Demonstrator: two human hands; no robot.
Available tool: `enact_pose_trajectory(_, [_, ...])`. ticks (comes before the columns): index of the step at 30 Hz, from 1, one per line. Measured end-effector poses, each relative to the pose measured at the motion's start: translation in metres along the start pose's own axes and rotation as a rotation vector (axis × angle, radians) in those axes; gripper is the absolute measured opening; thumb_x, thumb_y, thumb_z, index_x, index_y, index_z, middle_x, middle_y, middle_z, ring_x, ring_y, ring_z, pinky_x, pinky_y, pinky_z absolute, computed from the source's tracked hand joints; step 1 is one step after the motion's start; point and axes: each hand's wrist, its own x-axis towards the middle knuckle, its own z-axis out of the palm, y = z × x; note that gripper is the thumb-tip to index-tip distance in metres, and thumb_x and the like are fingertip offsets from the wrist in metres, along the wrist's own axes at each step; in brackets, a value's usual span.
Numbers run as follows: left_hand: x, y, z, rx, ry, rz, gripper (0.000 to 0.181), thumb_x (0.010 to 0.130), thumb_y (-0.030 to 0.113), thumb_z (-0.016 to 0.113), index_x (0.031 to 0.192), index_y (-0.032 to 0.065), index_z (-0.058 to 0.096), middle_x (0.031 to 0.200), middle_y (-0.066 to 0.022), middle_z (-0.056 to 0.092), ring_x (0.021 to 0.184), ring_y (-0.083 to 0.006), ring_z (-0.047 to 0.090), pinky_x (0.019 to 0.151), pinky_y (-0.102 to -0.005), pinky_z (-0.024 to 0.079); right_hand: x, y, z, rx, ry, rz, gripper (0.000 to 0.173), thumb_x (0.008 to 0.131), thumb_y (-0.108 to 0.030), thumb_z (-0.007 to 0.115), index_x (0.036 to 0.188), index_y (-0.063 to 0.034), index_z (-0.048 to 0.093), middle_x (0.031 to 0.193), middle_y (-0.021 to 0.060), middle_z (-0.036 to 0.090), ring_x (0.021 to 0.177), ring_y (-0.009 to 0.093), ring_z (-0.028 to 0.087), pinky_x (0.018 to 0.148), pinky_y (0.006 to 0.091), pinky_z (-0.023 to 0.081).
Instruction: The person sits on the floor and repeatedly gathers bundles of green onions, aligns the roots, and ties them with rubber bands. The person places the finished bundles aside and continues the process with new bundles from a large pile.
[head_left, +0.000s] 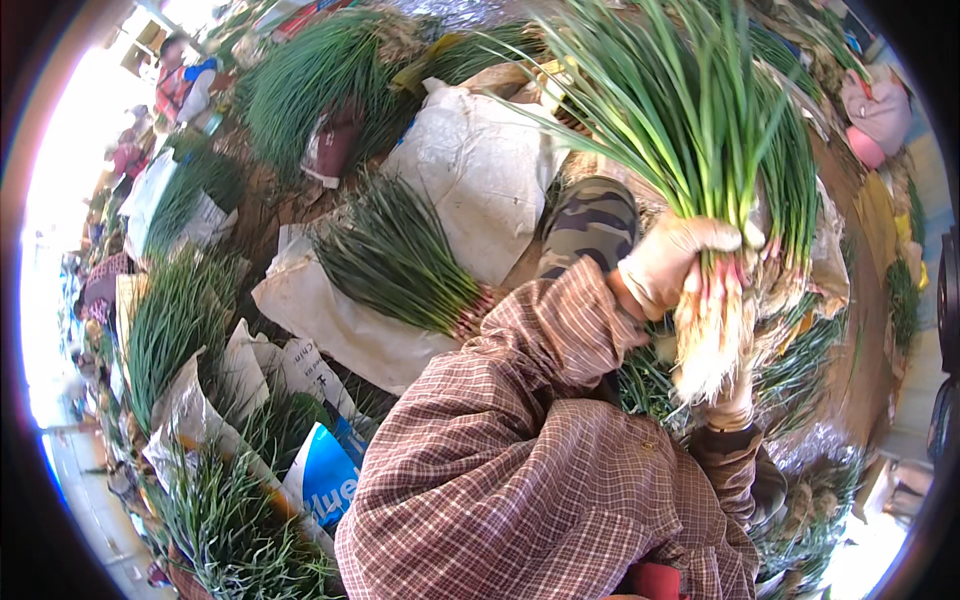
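In my gloved left hand is an upright bunch of spring onions, gripped just above the pinkish stem bases. Pale, stringy roots hang below the fist. My right hand, also gloved, is low behind these roots. Its fingers are mostly hidden, so its grip cannot be made out. Right behind the held bunch is another bunch of spring onions, with its roots down. To the left, a smaller bunch of spring onions lies on a white plastic sack, its pink ends towards my sleeve.
A flattened white sack spreads beyond my camouflage-covered knee. Large spring onion heaps lie at the upper left, more at the lower left beside a printed blue-and-white sack. People sit at upper left, another person at right.
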Motion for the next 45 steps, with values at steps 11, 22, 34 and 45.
enact_pose_trajectory(11, [-0.119, 0.249, -0.129, 0.506, 0.174, 0.557, 0.056, 0.077, 0.016, 0.072, 0.128, 0.0047, 0.051, 0.098, -0.0154, 0.066, 0.079, -0.0291, 0.067, 0.062, -0.0483, 0.060, -0.017, -0.064, -0.014, -1.304, 0.784, -0.461, 0.019, 0.100, -0.022, 0.052, 0.097, -0.0046, 0.059, 0.054, -0.0075, 0.036, 0.042, 0.003, 0.027, 0.039, 0.0206, 0.021])
enact_pose_trajectory(22, [-0.192, 0.027, -0.449, -0.239, 1.293, 0.111, 0.030, 0.096, 0.023, 0.055, 0.079, -0.0006, 0.059, 0.057, -0.0130, 0.057, 0.042, -0.0214, 0.053, 0.035, -0.0342, 0.046, -0.021, -0.035, -0.085, -1.738, 1.090, 0.068, 0.026, 0.098, -0.026, 0.053, 0.085, -0.0058, 0.063, 0.064, -0.0042, 0.050, 0.054, 0.005, 0.042, 0.049, 0.0210, 0.030])
enact_pose_trajectory(34, [-0.164, 0.006, -0.433, 0.085, 1.571, 0.078, 0.039, 0.083, 0.026, 0.074, 0.060, 0.0008, 0.056, 0.050, -0.0136, 0.054, 0.036, -0.0247, 0.046, 0.036, -0.0378, 0.037, -0.090, -0.047, -0.131, -2.197, 0.892, 0.692, 0.023, 0.089, -0.026, 0.057, 0.090, -0.0069, 0.070, 0.083, 0.0146, 0.069, 0.077, 0.035, 0.065, 0.068, 0.0436, 0.049])
enact_pose_trajectory(45, [-0.188, 0.045, -0.387, 1.561, 1.500, 0.314, 0.067, 0.081, 0.001, 0.062, 0.143, 0.0043, 0.036, 0.130, -0.0193, 0.056, 0.102, -0.0267, 0.060, 0.088, -0.0349, 0.049, -0.097, -0.055, -0.142, -2.348, 0.842, 0.434, 0.031, 0.085, -0.023, 0.060, 0.112, -0.0088, 0.066, 0.097, 0.0179, 0.068, 0.093, 0.037, 0.064, 0.083, 0.0441, 0.050])
